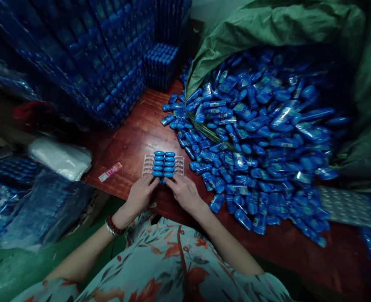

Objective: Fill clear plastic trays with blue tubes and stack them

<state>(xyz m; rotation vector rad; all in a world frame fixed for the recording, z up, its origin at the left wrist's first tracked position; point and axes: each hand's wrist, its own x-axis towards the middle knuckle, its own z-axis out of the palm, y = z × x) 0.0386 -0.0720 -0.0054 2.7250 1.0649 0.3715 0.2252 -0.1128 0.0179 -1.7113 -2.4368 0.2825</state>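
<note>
A clear plastic tray [179, 163] lies near the table's front edge, with several small blue bottles [163, 164] set in two columns along its middle. Empty moulded slots show at both sides of it. My left hand [142, 191] is at the tray's near left corner, its fingers curled in on a blue bottle in the nearest row. From the other side my right hand [184, 191] has its fingers closed at the near end of the right column, also on a blue bottle. The fingers partly hide this nearest row.
A large heap of loose blue bottles [251, 138] spills from a green sack [276, 25] on the right. Stacked blue packs [110, 54] rise at the back left. A pink wrapper [110, 172] and clear plastic bags [61, 157] lie leftward. More trays [351, 205] sit far right.
</note>
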